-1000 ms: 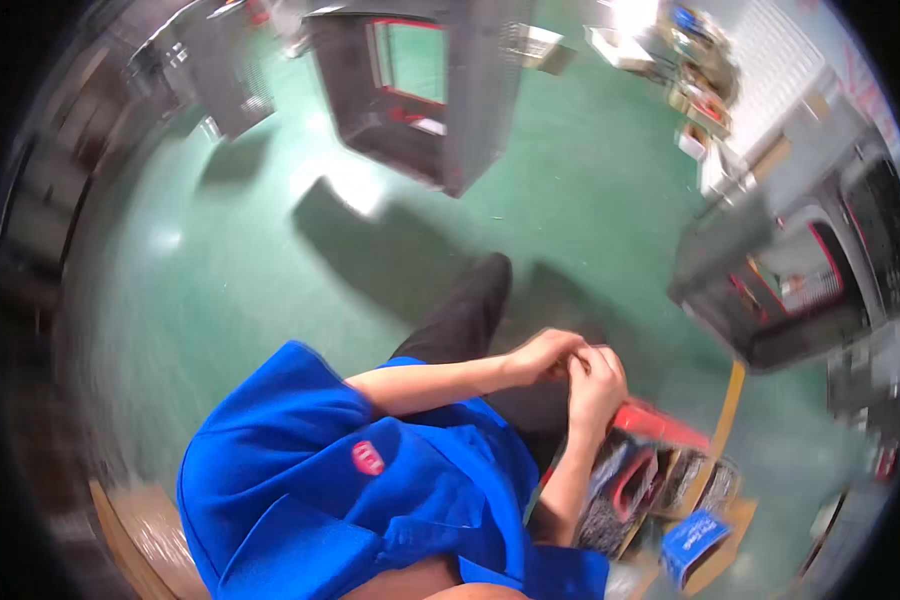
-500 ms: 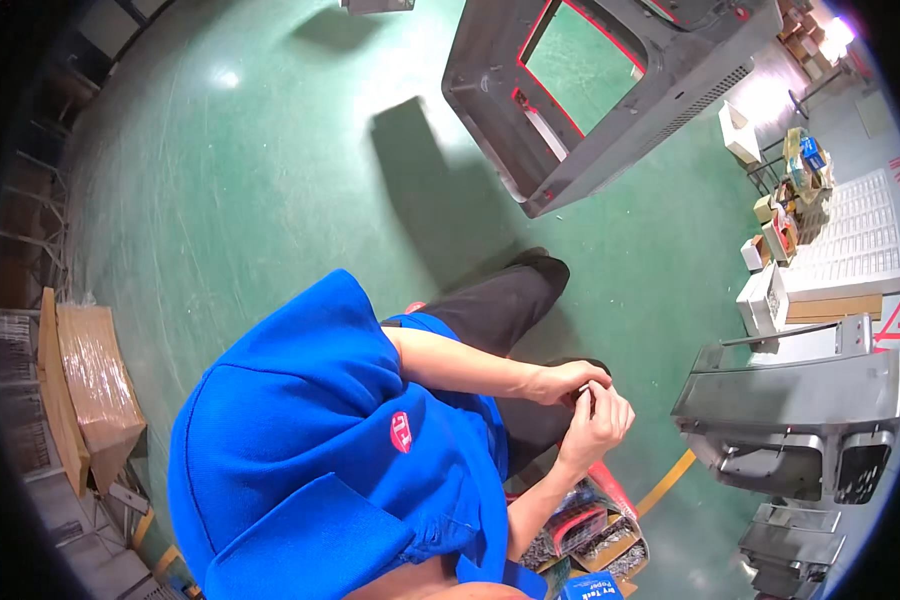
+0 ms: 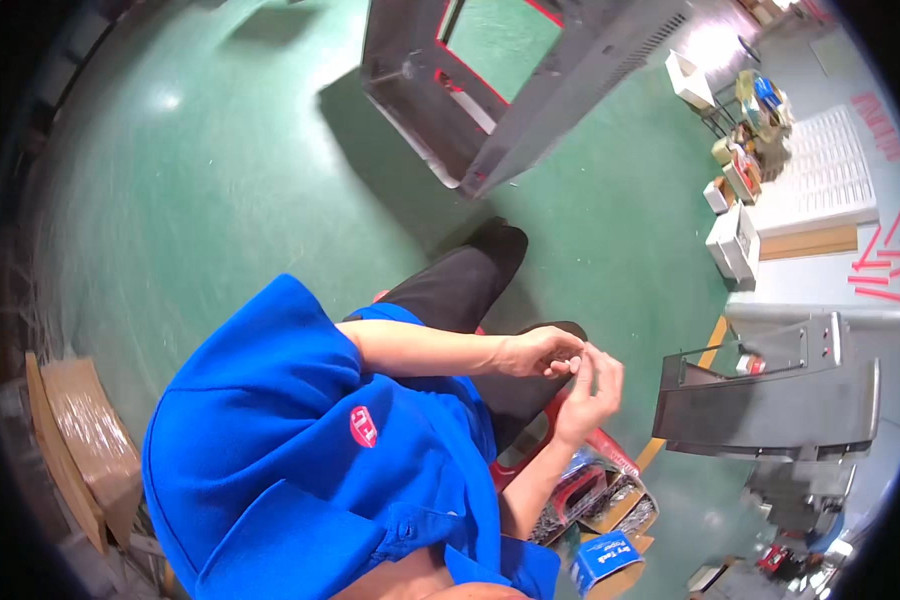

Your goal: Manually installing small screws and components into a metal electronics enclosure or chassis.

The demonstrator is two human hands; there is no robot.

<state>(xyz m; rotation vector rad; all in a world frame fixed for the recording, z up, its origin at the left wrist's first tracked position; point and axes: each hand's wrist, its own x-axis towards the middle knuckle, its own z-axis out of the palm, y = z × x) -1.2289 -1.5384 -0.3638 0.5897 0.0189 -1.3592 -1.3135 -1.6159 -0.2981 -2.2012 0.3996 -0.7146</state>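
Observation:
My left hand (image 3: 542,353) and my right hand (image 3: 590,388) meet in front of my dark-trousered knee, fingertips touching. The left fingers are curled in. My right thumb and fingers pinch together against the left fingertips. Whatever lies between them is too small or hidden to make out. Just below the right forearm stands an open cardboard box (image 3: 634,512) of small metal pieces, with a red-and-dark object (image 3: 577,493) beside it. A blue printed box (image 3: 607,562) sits close to these.
Ahead, a large grey metal housing (image 3: 530,130) with a red-edged opening stands over the green floor (image 3: 240,190). Another grey metal panel assembly (image 3: 770,400) is at the right. Farther right are white boxes (image 3: 735,245). Plastic-wrapped cardboard (image 3: 95,430) stands at the left.
The view has shifted, so the grey housing and my body sit farther left. My hands have opened slightly from their tighter clasp, and more of the blue box shows.

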